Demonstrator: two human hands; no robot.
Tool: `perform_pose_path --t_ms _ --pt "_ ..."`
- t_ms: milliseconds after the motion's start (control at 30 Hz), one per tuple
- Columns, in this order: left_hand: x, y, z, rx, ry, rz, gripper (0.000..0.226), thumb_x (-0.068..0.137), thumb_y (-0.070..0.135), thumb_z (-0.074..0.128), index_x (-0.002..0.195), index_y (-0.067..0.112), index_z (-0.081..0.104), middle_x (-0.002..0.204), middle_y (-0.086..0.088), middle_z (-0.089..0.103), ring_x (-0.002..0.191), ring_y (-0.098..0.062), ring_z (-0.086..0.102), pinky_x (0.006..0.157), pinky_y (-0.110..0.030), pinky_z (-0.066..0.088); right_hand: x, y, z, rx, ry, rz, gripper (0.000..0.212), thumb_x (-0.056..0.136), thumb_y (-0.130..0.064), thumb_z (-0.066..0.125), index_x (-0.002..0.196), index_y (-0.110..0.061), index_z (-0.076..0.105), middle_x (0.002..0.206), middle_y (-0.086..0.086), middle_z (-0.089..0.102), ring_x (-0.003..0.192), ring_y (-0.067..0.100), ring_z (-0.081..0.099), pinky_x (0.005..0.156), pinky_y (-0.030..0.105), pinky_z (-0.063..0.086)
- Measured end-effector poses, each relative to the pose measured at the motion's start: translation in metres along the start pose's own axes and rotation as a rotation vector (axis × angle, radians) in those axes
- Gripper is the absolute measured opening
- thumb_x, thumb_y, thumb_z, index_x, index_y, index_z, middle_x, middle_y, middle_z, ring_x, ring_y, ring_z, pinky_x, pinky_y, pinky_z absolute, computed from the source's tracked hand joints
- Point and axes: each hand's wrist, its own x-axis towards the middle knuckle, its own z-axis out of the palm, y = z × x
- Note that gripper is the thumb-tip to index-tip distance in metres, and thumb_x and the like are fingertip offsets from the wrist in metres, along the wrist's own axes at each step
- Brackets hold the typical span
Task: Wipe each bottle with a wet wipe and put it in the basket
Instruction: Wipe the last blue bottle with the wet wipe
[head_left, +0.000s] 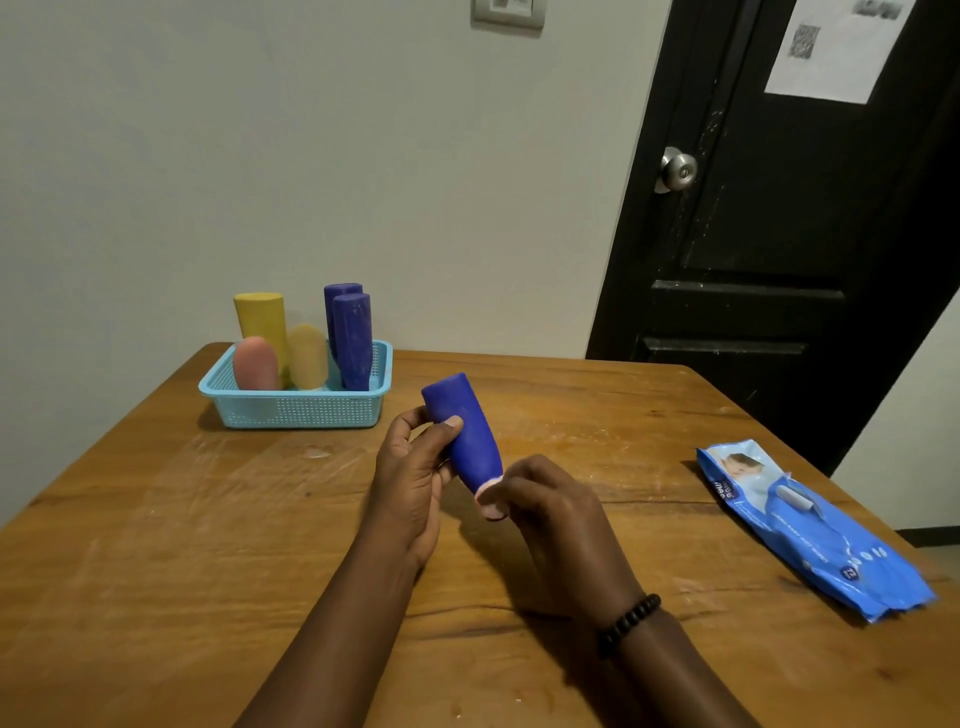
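Note:
A blue bottle (467, 431) with a pink cap is held tilted above the middle of the wooden table (208, 519), cap end toward me. My left hand (410, 467) grips its body from the left, thumb across the front. My right hand (550, 509) holds the pink cap end with its fingertips. No wipe is visible in either hand. A light blue basket (296, 408) stands at the back left of the table, holding several bottles upright: a tall yellow one (262, 319), a pink one (254, 364), a small yellow one (307, 356) and two blue ones (353, 343).
A blue pack of wet wipes (810, 525) lies flat near the table's right edge. A black door (769, 208) with a metal knob stands behind the table on the right. A pale wall runs behind the basket.

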Motion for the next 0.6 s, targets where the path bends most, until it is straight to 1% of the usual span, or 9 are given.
perform_pose_path --t_ms 67,133,167,267,333,433,467,533,600 --pt "0.000 0.001 0.001 -0.035 -0.024 -0.047 0.042 0.093 0.007 0.060 0.133 0.005 0.049 0.119 -0.017 0.070 0.107 -0.023 0.070 0.087 -0.041 0.058 -0.006 -0.002 -0.005 0.042 0.028 0.017 0.031 0.081 -0.038 0.058 0.102 -0.020 0.072 0.105 -0.008 0.061 0.093 0.006 0.061 0.078 0.021 0.054" --pt "-0.001 0.001 0.001 -0.115 -0.077 -0.097 0.047 0.092 0.008 0.058 0.136 0.001 0.044 0.123 -0.026 0.066 0.117 -0.033 0.065 0.096 -0.048 0.053 0.000 -0.001 -0.012 0.059 0.119 0.014 0.020 0.083 -0.017 0.067 0.103 -0.018 0.072 0.104 -0.007 0.061 0.093 0.003 0.059 0.077 0.014 0.050" --pt "-0.002 0.002 0.001 -0.161 -0.103 -0.112 0.051 0.091 0.009 0.059 0.138 -0.001 0.042 0.125 -0.028 0.064 0.120 -0.036 0.063 0.097 -0.049 0.053 0.005 -0.002 -0.017 0.033 0.151 0.020 0.024 0.084 -0.007 0.066 0.104 -0.018 0.071 0.104 -0.008 0.061 0.094 0.001 0.058 0.077 0.012 0.049" --pt "-0.001 0.001 0.000 -0.267 -0.157 -0.123 0.057 0.091 0.015 0.062 0.141 -0.002 0.042 0.135 -0.030 0.056 0.123 -0.035 0.060 0.094 -0.044 0.056 0.022 -0.007 -0.026 0.010 0.164 0.025 0.025 0.085 -0.007 0.062 0.104 -0.021 0.069 0.105 -0.012 0.058 0.098 -0.002 0.055 0.079 0.011 0.048" --pt "-0.001 0.001 0.002 -0.268 -0.178 -0.117 0.058 0.088 0.020 0.065 0.139 0.000 0.046 0.134 -0.028 0.058 0.121 -0.031 0.063 0.094 -0.041 0.056 0.030 -0.011 -0.031 0.026 0.185 0.026 0.022 0.088 -0.008 0.061 0.104 -0.021 0.070 0.105 -0.012 0.059 0.098 -0.003 0.055 0.079 0.011 0.048" --pt "-0.003 0.003 0.003 -0.236 -0.239 -0.084 0.080 0.064 0.031 0.092 0.130 0.002 0.056 0.125 -0.021 0.066 0.115 -0.027 0.066 0.087 -0.035 0.058 0.034 -0.012 -0.036 0.056 0.161 0.019 0.023 0.088 -0.004 0.062 0.104 -0.019 0.070 0.107 -0.009 0.061 0.099 -0.002 0.056 0.079 0.011 0.048" --pt "-0.003 0.004 0.003 -0.226 -0.245 -0.074 0.084 0.056 0.034 0.095 0.126 0.004 0.060 0.120 -0.018 0.069 0.112 -0.025 0.068 0.085 -0.033 0.058 0.035 -0.013 -0.037 0.076 0.142 0.006 0.024 0.088 -0.004 0.062 0.105 -0.019 0.070 0.107 -0.009 0.062 0.100 -0.002 0.056 0.080 0.010 0.048" --pt "-0.004 0.003 0.003 -0.209 -0.243 -0.078 0.086 0.055 0.042 0.094 0.125 0.005 0.061 0.118 -0.017 0.071 0.111 -0.025 0.069 0.085 -0.033 0.058 0.036 -0.017 -0.034 0.101 0.116 -0.029 0.023 0.088 -0.004 0.062 0.106 -0.017 0.069 0.107 -0.008 0.062 0.100 -0.001 0.056 0.081 0.010 0.047" --pt "-0.007 0.002 0.006 -0.230 -0.228 -0.124 0.087 0.067 0.051 0.084 0.132 0.001 0.055 0.124 -0.019 0.068 0.115 -0.026 0.066 0.087 -0.036 0.057 0.039 -0.022 -0.028 0.073 0.126 -0.054 0.022 0.087 -0.006 0.063 0.106 -0.016 0.069 0.108 -0.005 0.062 0.098 0.002 0.057 0.081 0.011 0.048"
